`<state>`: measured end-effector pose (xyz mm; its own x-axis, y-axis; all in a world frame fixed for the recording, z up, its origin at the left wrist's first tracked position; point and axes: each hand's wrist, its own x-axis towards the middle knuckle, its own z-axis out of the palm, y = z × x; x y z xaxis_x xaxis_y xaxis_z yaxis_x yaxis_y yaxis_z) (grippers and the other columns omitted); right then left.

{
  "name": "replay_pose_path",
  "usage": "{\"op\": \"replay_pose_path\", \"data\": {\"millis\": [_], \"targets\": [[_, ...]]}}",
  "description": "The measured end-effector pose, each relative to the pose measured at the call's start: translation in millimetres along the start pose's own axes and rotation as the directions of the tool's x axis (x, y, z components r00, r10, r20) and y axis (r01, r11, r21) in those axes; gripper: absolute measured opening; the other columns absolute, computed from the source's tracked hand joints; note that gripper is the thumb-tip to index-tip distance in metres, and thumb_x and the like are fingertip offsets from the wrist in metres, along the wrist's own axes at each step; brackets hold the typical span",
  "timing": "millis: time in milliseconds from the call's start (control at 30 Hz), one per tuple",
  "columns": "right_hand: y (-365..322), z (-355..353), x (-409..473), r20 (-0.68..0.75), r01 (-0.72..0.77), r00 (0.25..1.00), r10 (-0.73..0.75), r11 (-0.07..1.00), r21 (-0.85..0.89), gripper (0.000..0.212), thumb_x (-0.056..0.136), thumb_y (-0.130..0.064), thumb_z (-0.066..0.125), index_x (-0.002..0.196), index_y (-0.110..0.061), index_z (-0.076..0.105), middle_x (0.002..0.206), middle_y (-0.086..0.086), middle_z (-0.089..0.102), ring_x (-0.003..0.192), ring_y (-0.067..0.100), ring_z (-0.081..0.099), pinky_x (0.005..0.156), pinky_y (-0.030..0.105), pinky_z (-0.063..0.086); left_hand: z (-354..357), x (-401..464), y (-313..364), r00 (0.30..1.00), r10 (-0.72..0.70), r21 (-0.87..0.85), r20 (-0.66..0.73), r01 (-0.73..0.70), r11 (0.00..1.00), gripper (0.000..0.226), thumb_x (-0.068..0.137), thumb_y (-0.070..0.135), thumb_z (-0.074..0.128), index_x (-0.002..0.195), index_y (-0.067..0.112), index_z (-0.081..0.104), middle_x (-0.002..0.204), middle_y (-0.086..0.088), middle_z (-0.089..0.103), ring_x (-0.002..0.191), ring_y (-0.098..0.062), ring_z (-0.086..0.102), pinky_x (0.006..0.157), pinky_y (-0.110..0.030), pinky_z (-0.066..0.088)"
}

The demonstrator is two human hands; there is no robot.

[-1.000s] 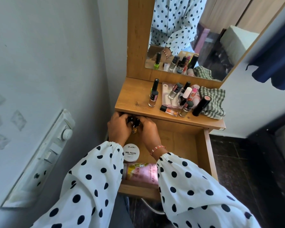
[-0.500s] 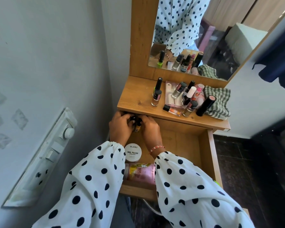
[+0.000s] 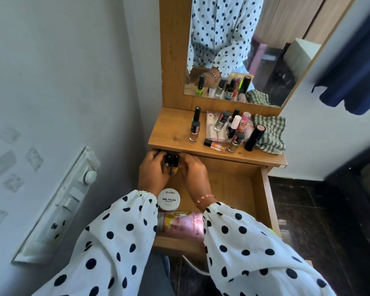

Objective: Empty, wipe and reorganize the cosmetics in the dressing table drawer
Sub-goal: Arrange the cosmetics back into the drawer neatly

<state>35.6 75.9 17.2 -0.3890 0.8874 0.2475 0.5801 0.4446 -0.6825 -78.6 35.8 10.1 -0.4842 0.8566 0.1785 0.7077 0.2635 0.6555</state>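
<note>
Head view: your left hand (image 3: 153,173) and right hand (image 3: 193,171) both clutched nail polish bottles (image 3: 173,164) at the drawer's (image 3: 265,199) back-left; wipes jar (image 3: 169,199), pink tube (image 3: 179,223) remained, wiping pending.

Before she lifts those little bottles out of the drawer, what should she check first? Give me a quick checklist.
1. Grip on the small bottles: left hand and right hand both curl round them. Ok.
2. Bottle caps closed: black caps on. Ok.
3. Clearance under the tabletop edge: bottles sit right beneath it. Not ok, pull back first.
4. Free landing spot on top: bare wood at the left. Ok.
5. How many bottles are held: fingers hide them. Cannot tell.
6. Drawer pulled open enough: ok.
</note>
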Motion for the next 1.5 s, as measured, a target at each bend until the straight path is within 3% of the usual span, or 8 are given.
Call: {"op": "replay_pose_path", "data": {"millis": [133, 267, 467, 567, 700, 867, 1100, 1500], "targets": [[-4, -17, -4, -0.029, 0.003, 1.0, -0.002, 1.0, 0.02, 0.031, 0.089, -0.001, 0.051, 0.117, -0.01, 0.059, 0.11, 0.009, 0.062, 0.096, 0.022, 0.06, 0.084, 0.031, 0.05, -13, -7, 9, 0.996, 0.078, -0.052, -0.039, -0.08, 0.995, 0.03, 0.087, 0.003, 0.051, 0.114, 0.007, 0.062, 0.119, -0.012, 0.057, 0.106, -0.028, 0.056, 0.085, -0.025, 0.04], [-14, -41, 7, -0.089, 0.031, 0.996, -0.025, 0.997, 0.067, 0.022, 0.088, -0.006, 0.053, 0.108, -0.01, 0.061, 0.095, 0.008, 0.066, 0.079, 0.015, 0.058, 0.069, 0.024, 0.046, -26, -2, 34, 0.986, 0.144, -0.154, -0.087, -0.156, 0.976, 0.026, 0.089, 0.007, 0.05, 0.111, 0.007, 0.063, 0.117, -0.012, 0.06, 0.103, -0.026, 0.058, 0.089, -0.032, 0.047], [-38, -87, 56, -0.142, -0.028, 0.988, 0.06, 0.975, 0.219, 0.02, 0.089, -0.008, 0.053, 0.107, -0.011, 0.063, 0.08, 0.0, 0.061, 0.076, 0.014, 0.057, 0.071, 0.023, 0.048, -36, 32, 67, 0.987, 0.138, -0.264, -0.082, -0.155, 0.952, 0.025, 0.091, 0.017, 0.052, 0.113, 0.012, 0.062, 0.116, -0.008, 0.062, 0.1, -0.017, 0.059, 0.084, -0.026, 0.044], [-38, -107, 88, -0.147, -0.109, 0.98, 0.132, 0.982, 0.154, 0.018, 0.088, -0.004, 0.053, 0.098, -0.009, 0.066, 0.092, 0.006, 0.067, 0.082, 0.013, 0.057, 0.072, 0.022, 0.045, -31, 44, 74, 0.995, 0.094, -0.244, -0.022, -0.097, 0.965, 0.028, 0.092, 0.021, 0.052, 0.119, 0.015, 0.058, 0.118, -0.007, 0.063, 0.099, -0.012, 0.056, 0.082, -0.021, 0.04], [-44, -117, 120, -0.05, -0.069, 0.997, 0.063, 0.988, -0.135, 0.029, 0.088, 0.001, 0.046, 0.11, -0.006, 0.064, 0.112, 0.013, 0.065, 0.104, 0.027, 0.06, 0.093, 0.034, 0.048, -22, 49, 79, 0.999, 0.042, -0.263, 0.009, -0.038, 0.964, 0.032, 0.092, 0.019, 0.052, 0.123, 0.014, 0.055, 0.125, -0.006, 0.059, 0.109, -0.018, 0.057, 0.084, -0.018, 0.036], [-46, -108, 137, 0.181, 0.041, 0.983, 0.025, 0.936, -0.351, 0.023, 0.087, -0.001, 0.053, 0.107, -0.001, 0.064, 0.108, 0.015, 0.065, 0.101, 0.029, 0.062, 0.086, 0.03, 0.049, -16, 55, 82, 0.999, 0.023, -0.266, 0.028, -0.014, 0.964, 0.034, 0.09, 0.013, 0.053, 0.124, 0.012, 0.055, 0.129, -0.006, 0.057, 0.11, -0.021, 0.056, 0.086, -0.019, 0.037], [-39, -103, 136, 0.195, 0.033, 0.98, 0.041, 0.933, -0.36, 0.016, 0.086, -0.004, 0.057, 0.1, -0.002, 0.065, 0.102, 0.016, 0.066, 0.098, 0.029, 0.061, 0.081, 0.028, 0.046, -9, 65, 82, 0.985, 0.061, -0.258, 0.161, -0.017, 0.966, 0.039, 0.088, 0.016, 0.056, 0.127, 0.014, 0.054, 0.126, -0.006, 0.059, 0.108, -0.022, 0.058, 0.092, -0.032, 0.048], [-41, -117, 127, 0.033, 0.067, 0.998, -0.061, 0.969, -0.236, 0.009, 0.084, -0.001, 0.055, 0.089, -0.002, 0.062, 0.098, 0.018, 0.065, 0.095, 0.03, 0.059, 0.076, 0.024, 0.039, 3, 60, 88, 0.996, 0.03, -0.305, 0.084, -0.003, 0.952, 0.031, 0.087, 0.019, 0.059, 0.117, 0.012, 0.057, 0.112, -0.006, 0.065, 0.096, -0.017, 0.055, 0.08, -0.023, 0.036]]}}
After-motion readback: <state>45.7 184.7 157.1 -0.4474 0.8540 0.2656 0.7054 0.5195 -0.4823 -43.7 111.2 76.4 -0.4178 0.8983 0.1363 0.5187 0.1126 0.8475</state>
